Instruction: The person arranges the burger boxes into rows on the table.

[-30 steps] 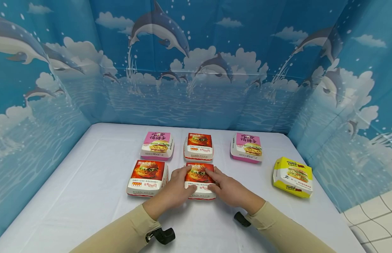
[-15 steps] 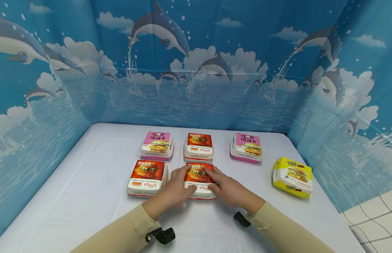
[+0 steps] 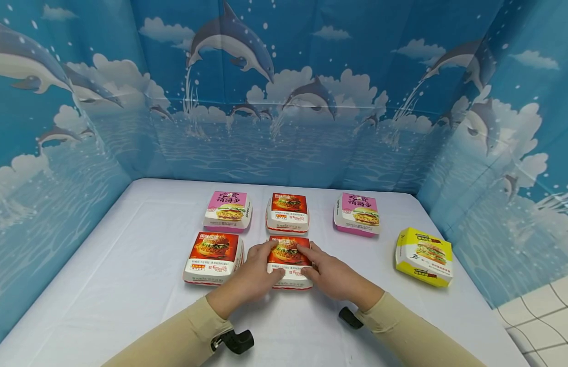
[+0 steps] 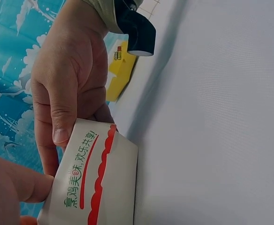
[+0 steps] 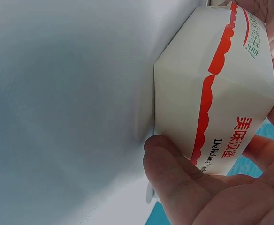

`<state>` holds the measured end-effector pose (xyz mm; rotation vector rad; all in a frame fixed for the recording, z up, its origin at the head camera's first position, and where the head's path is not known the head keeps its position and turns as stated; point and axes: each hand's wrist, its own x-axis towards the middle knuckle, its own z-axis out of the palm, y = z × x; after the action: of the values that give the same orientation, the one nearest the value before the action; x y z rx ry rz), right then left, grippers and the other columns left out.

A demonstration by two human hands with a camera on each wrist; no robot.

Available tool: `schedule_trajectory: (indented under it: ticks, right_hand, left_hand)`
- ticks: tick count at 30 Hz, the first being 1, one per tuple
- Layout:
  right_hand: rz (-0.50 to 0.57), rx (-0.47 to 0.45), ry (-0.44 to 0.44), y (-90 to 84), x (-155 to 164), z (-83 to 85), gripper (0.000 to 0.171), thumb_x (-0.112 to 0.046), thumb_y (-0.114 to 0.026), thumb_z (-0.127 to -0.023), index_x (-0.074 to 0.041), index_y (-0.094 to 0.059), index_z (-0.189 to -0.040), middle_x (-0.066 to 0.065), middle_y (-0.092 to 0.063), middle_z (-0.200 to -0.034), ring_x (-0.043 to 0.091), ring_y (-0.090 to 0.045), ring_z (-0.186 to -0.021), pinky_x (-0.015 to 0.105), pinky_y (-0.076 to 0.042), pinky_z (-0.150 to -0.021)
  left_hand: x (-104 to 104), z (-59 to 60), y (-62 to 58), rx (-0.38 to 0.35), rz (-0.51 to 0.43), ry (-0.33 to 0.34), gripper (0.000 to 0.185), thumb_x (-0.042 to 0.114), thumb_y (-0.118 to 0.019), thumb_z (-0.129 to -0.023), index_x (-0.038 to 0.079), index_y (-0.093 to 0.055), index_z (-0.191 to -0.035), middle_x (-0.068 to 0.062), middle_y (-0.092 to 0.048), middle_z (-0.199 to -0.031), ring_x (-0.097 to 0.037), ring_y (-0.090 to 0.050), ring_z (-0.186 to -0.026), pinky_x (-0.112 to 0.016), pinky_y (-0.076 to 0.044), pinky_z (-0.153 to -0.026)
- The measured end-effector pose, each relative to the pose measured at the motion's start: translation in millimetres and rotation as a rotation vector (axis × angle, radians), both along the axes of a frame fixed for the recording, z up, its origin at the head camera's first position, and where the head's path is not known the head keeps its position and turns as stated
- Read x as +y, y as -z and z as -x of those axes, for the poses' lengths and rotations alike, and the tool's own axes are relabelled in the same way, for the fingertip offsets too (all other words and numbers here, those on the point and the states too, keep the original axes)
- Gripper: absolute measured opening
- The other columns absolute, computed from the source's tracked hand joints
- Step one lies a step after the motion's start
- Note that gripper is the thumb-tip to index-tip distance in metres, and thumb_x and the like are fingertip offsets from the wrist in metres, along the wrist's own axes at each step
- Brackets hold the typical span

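A red and white burger box (image 3: 289,255) sits on the white table, between my two hands. My left hand (image 3: 251,272) holds its left side, thumb near the front edge and forefinger over the top. From the right, my right hand (image 3: 336,275) holds the opposite side, with a thumb and finger on the lid. The right wrist view shows the right hand's fingers (image 5: 184,183) bent against the box (image 5: 221,89), low beside the table. In the left wrist view the box (image 4: 92,173) stands flat, its lid closed; only part of the left hand (image 4: 15,185) shows.
Another red burger box (image 3: 215,257) lies just left of my left hand, and one more red box (image 3: 287,214) stands directly behind. Pink boxes stand at back left (image 3: 227,211) and back right (image 3: 357,214). A yellow box (image 3: 424,256) lies angled at the right. Dolphin-printed curtains (image 3: 284,127) enclose the table.
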<state>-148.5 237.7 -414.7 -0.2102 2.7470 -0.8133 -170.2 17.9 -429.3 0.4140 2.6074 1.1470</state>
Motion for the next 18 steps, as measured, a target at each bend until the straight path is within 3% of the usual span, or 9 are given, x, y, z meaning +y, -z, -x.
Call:
schedule_trajectory:
  ticks: [18]
  right_hand:
    - [0.016,-0.008,0.014,-1.0,-0.3,-0.9,0.066,-0.035,-0.064,-0.106,-0.029,-0.036,-0.165,0.010,-0.023,-0.176,0.034,-0.033,-0.159,0.057,-0.039,-0.121]
  left_hand:
    - [-1.4,-0.1,0.0,-0.006,0.001,0.004,0.074,0.038,-0.070,-0.098,0.020,-0.037,-0.162,-0.022,-0.031,-0.165,-0.042,-0.055,-0.134,-0.067,-0.046,-0.109]
